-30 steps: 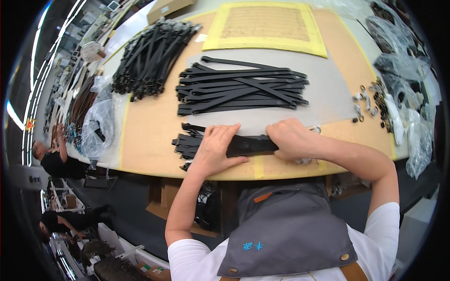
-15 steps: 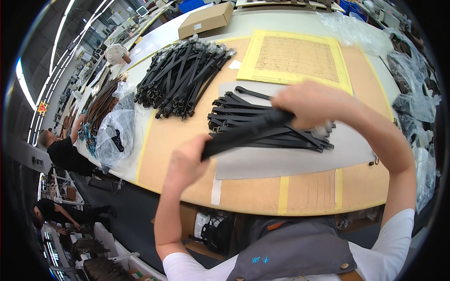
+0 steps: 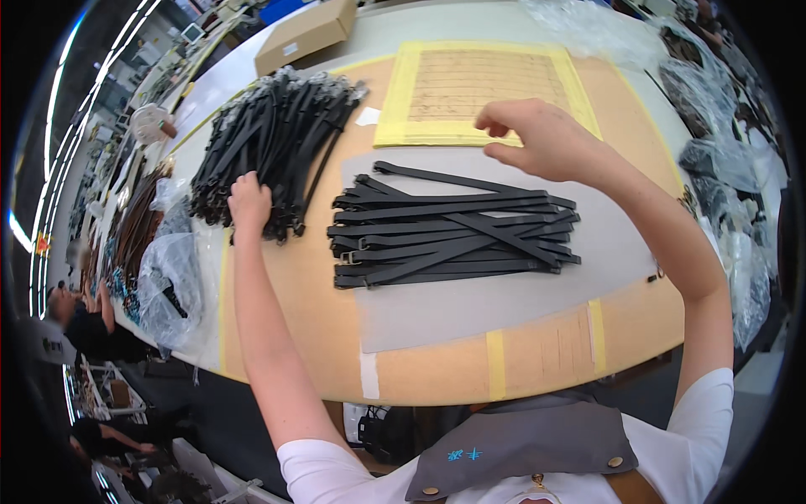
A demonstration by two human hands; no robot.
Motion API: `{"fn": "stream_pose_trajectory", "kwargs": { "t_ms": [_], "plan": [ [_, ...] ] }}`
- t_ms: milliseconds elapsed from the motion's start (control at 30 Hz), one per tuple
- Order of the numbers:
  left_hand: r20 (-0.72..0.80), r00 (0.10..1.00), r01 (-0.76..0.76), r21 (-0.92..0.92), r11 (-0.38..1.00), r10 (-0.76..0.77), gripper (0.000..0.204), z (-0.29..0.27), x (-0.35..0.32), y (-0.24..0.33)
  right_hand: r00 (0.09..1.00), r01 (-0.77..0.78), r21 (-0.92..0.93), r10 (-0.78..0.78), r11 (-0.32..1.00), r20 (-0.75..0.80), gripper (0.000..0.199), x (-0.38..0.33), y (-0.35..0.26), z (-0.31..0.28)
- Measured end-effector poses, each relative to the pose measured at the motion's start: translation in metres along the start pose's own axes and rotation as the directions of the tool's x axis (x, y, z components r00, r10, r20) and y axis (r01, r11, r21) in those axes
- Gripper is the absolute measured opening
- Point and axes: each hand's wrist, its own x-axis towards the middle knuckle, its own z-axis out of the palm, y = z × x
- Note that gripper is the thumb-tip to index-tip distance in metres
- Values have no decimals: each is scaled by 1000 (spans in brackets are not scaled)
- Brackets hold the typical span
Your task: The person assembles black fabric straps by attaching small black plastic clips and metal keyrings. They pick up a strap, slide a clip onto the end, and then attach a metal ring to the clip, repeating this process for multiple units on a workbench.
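My left hand (image 3: 250, 203) is closed at the near, buckled ends of a big heap of black straps (image 3: 281, 139) on the left side of the table. Its fingers seem pinched on a strap there, though the fingertips are partly hidden. Above the far side of a grey mat (image 3: 420, 317), my right hand (image 3: 537, 139) hovers with thumb and fingers apart and nothing between them. Below it, a second, flatter pile of black buckled straps (image 3: 453, 227) lies roughly crosswise on the mat, some of them slanting over others.
A yellow-taped board (image 3: 583, 92) lies behind the mat, and a cardboard box (image 3: 306, 35) stands at the far left. Clear plastic (image 3: 172, 273) and brown straps (image 3: 138, 214) are beyond the heap. More plastic wrap (image 3: 739, 252) lines the right edge. Another person (image 3: 88, 323) works at far left.
Both hands held a black strap bundle over the mat; they have let go of it. My left hand has gone left to the heap, while my right has risen slightly and opened.
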Motion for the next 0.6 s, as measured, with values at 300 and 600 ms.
{"fn": "stream_pose_trajectory", "kwargs": {
  "t_ms": [300,600],
  "plan": [
    [-133,988,-103,-190,976,78,58,-48,-8,78,867,-343,-49,336,938,370,24,-39,94,50],
    [-18,770,-552,-520,651,638,35,-97,-53,281,907,-316,153,252,936,336,24,-43,96,58]
  ]
}}
